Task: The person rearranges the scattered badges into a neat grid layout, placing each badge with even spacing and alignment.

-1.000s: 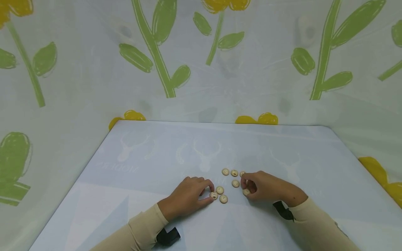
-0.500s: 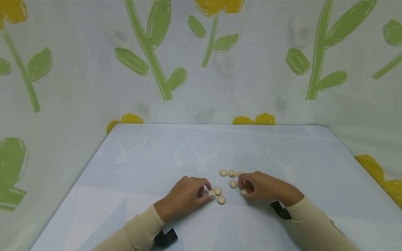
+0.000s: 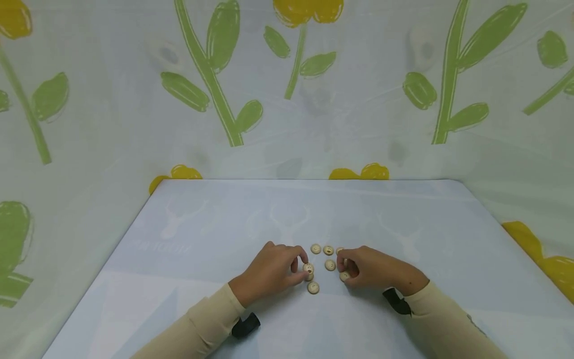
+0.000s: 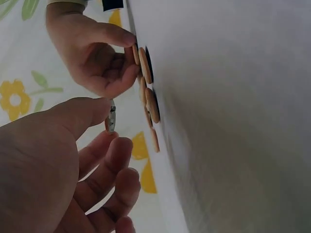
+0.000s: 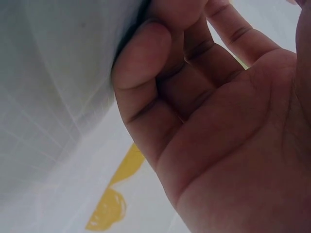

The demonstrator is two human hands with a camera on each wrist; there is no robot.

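Note:
My left hand [image 3: 274, 270] pinches a small round wooden disc [image 3: 308, 269] with a printed face between thumb and forefinger. In the left wrist view this disc [image 4: 112, 117] is tilted on edge, lifted off the table; from the head it partly covers a second disc. My right hand [image 3: 378, 270] rests low on the table, thumb and fingertips around another disc [image 3: 344, 276]. The right wrist view shows curled fingers [image 5: 143, 58] against the surface, the disc hidden. A further disc [image 3: 340, 251] is partly covered by that hand.
More discs lie flat between the hands: one at the front [image 3: 313, 287], one in the middle [image 3: 330, 265], and two in the back row, a left disc [image 3: 316, 248] and its neighbour [image 3: 328, 250]. The pale table [image 3: 215, 214] meets a flower-patterned curtain [image 3: 358, 114] behind.
My left hand has picked its disc up off the table and brought it slightly right, over the neighbouring disc. My right hand stays at its disc. The head view has shifted a little.

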